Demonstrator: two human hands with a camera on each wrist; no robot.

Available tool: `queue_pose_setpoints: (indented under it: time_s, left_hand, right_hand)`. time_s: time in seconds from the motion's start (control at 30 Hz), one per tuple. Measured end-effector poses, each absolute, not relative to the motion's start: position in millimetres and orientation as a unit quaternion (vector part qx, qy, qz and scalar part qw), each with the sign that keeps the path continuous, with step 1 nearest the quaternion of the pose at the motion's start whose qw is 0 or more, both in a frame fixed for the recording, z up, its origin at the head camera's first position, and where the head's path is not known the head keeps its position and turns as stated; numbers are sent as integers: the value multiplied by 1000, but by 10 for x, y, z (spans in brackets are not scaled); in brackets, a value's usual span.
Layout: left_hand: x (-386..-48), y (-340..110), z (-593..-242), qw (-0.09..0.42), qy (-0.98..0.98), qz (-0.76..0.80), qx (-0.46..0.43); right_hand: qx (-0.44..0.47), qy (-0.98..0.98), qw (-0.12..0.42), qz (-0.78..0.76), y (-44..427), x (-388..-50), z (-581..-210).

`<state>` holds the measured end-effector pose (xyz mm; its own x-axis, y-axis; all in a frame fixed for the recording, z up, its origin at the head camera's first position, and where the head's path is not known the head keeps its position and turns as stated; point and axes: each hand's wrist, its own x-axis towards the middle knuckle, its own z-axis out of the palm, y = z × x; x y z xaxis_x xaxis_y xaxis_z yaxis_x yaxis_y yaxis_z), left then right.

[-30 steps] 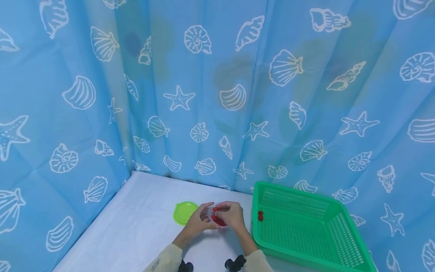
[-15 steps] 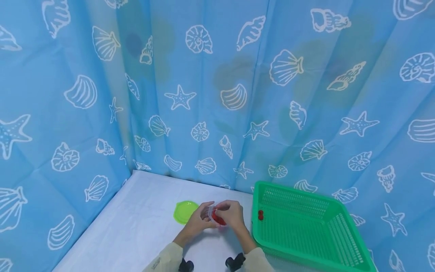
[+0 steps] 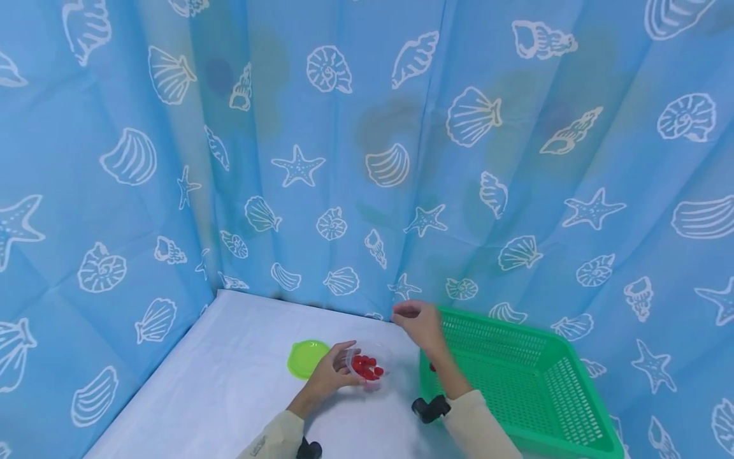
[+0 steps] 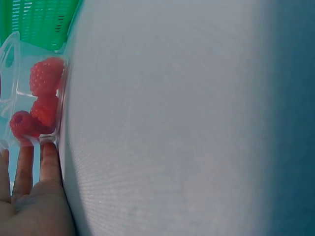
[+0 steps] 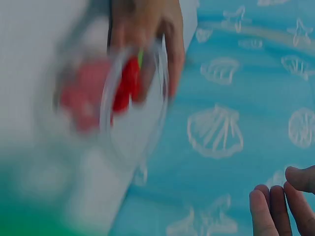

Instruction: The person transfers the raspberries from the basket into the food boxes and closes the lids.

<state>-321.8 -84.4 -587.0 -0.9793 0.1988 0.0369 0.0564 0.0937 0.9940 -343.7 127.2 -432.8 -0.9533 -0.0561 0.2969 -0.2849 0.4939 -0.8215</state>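
A clear plastic container [image 3: 383,354] with several red raspberries [image 3: 367,368] in it stands on the white table. My left hand [image 3: 332,375] grips its left side. In the left wrist view, fingertips touch the container's wall [image 4: 24,51], and raspberries [image 4: 45,76] show through the plastic. My right hand [image 3: 421,324] is raised over the green basket's left back corner. Its fingers [image 5: 266,211] are slightly bent, with nothing between them. At the basket's left side a raspberry [image 3: 432,368] shows, partly hidden by my right forearm.
A round lime-green lid [image 3: 306,359] lies on the table [image 3: 246,376], behind and left of my left hand. The large green basket [image 3: 573,408] stands at the right. A blue shell-print curtain [image 3: 344,159] hangs along the table's back and left edges.
My right hand has left the container and moved right and up to the basket's corner. The raspberry in its fingers a second ago is no longer there. My left hand stays on the container.
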Motion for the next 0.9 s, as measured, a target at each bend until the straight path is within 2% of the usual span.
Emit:
queue_pose_setpoints:
  time_s: [0.07, 0.17, 0.4, 0.73, 0.9]
  left_hand:
    - [-3223, -845, -5882, 52, 738, 667, 87]
    - [-3225, -848, -5891, 50, 739, 666, 90]
    - [-3233, -842, -5902, 51, 737, 668, 92]
    - [-3238, -831, -5878, 52, 737, 669, 87]
    - [-3247, -846, -5898, 55, 735, 670, 87]
  right_hand:
    - [89, -856, 113, 496, 1437, -3509, -4273]
    - [66, -860, 78, 501, 1693, -3603, -4272]
    - [19, -869, -8, 494, 2183, -3719, -4529]
    - [-59, -903, -89, 417, 2484, -3886, -4948]
    - [-84, -859, -116, 491, 2462, -3868, -5069]
